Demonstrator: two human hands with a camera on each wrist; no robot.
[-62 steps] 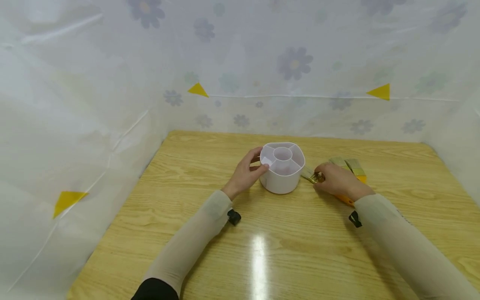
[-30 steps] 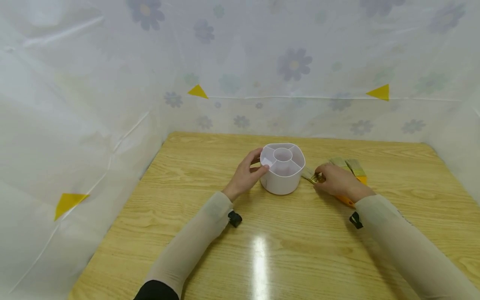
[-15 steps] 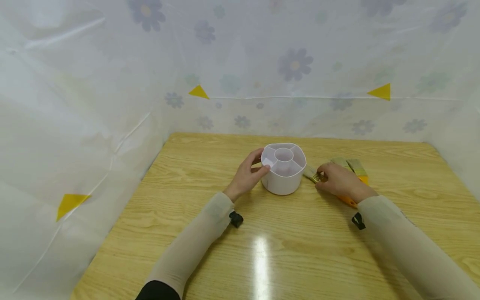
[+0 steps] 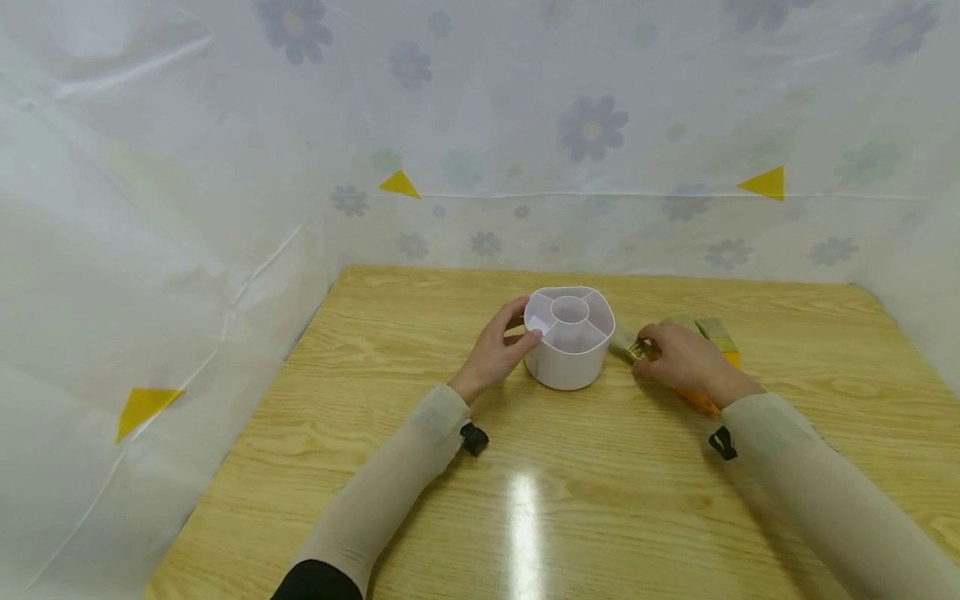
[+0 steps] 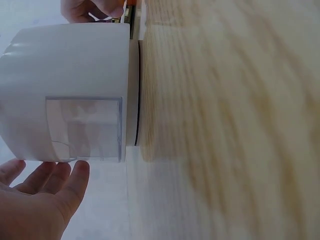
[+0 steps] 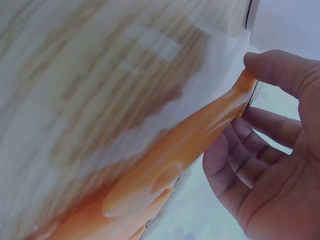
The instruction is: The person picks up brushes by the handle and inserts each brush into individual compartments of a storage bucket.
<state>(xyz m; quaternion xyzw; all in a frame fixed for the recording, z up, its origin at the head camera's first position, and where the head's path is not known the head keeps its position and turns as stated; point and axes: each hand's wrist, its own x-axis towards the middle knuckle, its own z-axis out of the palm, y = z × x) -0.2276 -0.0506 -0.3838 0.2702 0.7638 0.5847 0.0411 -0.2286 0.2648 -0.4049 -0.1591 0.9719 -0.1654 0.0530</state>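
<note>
A round white organizer (image 4: 567, 367) with a central ring and several compartments stands upright on the wooden table. My left hand (image 4: 491, 354) holds its left side, thumb at the near rim, fingers round the far side. In the left wrist view, fingertips (image 5: 80, 172) touch the wall by a clear window. To the organizer's right, my right hand (image 4: 682, 358) pinches a paintbrush near its metal band. The right wrist view shows its orange handle (image 6: 200, 125) between thumb and fingers. Pale bristles (image 4: 624, 340) point toward the organizer; the hand hides much of the brush.
More paintbrushes (image 4: 717, 332) with pale bristles and orange handles lie just behind and right of my right hand, partly hidden by it. The wooden table (image 4: 600, 500) ends at a white flower-patterned sheet (image 4: 480, 125) at the back and a sheet at the left.
My right hand and the paintbrush have shifted very slightly right. My left hand stays on the organizer, which has not visibly moved on the table.
</note>
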